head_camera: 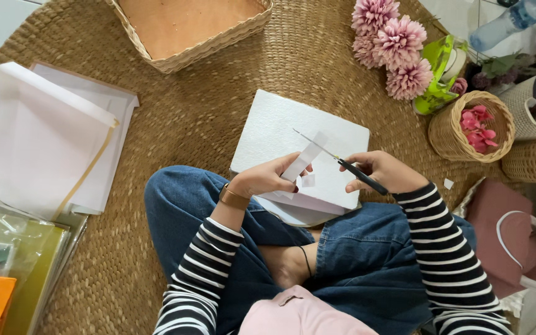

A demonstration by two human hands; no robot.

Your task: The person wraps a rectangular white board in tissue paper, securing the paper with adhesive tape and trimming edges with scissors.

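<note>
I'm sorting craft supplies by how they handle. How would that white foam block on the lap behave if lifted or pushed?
The white foam block looks thick and grainy, so probably stiff and light. Resting flat on the knees, it seems unlikely to roll. Its corners may crumble.

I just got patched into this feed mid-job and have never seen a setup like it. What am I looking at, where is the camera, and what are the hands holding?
There is no machine here: a person sits cross-legged on a woven mat, and the single camera is worn on their head, looking straight down at their lap. The left hand pinches a white paper strip. The right hand has its grip on black-handled scissors, whose blades meet the strip. Under the hands lies a white foam board, resting partly on the jeans. On the mat around them: an empty woven tray at the top, white paper sheets at the left of the picture, pink artificial flowers, and a small round basket holding pink petals.
</note>
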